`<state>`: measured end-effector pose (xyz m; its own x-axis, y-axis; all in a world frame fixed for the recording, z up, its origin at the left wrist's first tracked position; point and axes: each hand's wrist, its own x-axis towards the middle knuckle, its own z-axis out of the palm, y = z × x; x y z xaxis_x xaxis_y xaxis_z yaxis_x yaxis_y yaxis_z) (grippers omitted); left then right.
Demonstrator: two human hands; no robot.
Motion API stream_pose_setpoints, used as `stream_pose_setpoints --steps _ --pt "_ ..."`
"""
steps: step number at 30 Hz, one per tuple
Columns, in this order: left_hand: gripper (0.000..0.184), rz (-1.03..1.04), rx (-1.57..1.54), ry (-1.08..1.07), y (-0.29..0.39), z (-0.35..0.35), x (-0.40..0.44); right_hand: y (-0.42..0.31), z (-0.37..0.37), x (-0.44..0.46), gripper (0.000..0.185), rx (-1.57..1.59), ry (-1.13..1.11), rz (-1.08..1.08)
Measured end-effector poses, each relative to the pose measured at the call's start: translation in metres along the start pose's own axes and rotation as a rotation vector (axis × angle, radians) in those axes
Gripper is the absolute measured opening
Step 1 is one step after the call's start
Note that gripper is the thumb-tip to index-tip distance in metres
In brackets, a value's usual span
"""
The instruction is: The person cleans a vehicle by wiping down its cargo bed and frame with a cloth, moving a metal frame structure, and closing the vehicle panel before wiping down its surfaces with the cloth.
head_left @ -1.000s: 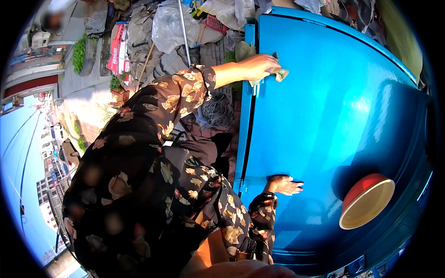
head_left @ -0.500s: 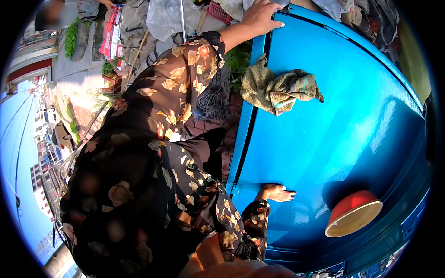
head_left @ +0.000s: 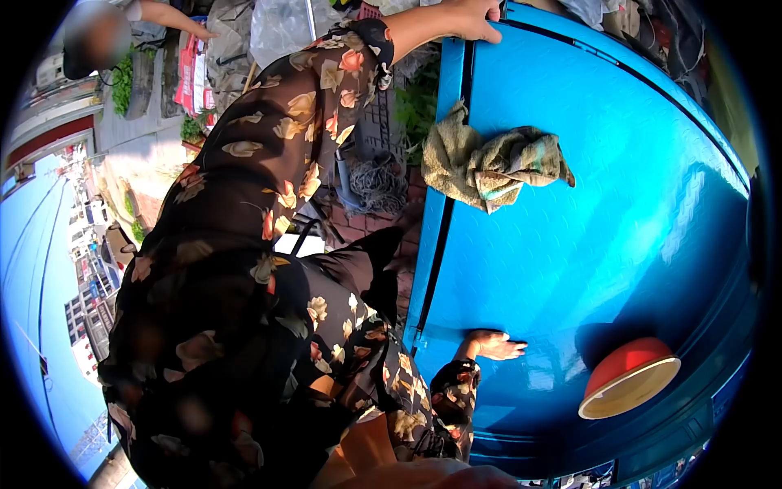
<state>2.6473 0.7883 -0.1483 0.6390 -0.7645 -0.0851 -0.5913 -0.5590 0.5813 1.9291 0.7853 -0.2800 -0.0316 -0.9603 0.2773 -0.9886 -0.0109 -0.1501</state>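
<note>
My left hand [head_left: 475, 19] is at the top left corner of the blue metal panel [head_left: 570, 220], thumb and fingers bent around its edge; the frame edge cuts off part of it. Below that hand, a crumpled olive-brown cloth [head_left: 497, 165] lies across the panel's left border and dark gap, touched by neither hand. My right hand [head_left: 498, 346] rests flat on the panel's lower left part, fingers stretched out. To its right, a red bowl with a cream inside [head_left: 631, 379] sits tilted on the shaded part.
At the upper left are a person [head_left: 98, 37] and their outstretched arm. Green plants [head_left: 419, 102] and a grey stringy bundle [head_left: 379, 183] lie left of the panel. Plastic sheeting [head_left: 281, 28] and red-and-white packaging [head_left: 191, 77] are farther back.
My left hand has let go of the cloth and moved up to the panel's corner. The cloth now lies spread over the border. The other person's arm has come into view.
</note>
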Motion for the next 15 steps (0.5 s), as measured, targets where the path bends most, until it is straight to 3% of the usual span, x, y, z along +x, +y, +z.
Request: stream_pose_setpoints --steps 15 --pt "0.045 -0.015 -0.049 -0.002 0.010 -0.005 -0.005 -0.007 -0.007 0.003 0.064 -0.044 -0.082 0.080"
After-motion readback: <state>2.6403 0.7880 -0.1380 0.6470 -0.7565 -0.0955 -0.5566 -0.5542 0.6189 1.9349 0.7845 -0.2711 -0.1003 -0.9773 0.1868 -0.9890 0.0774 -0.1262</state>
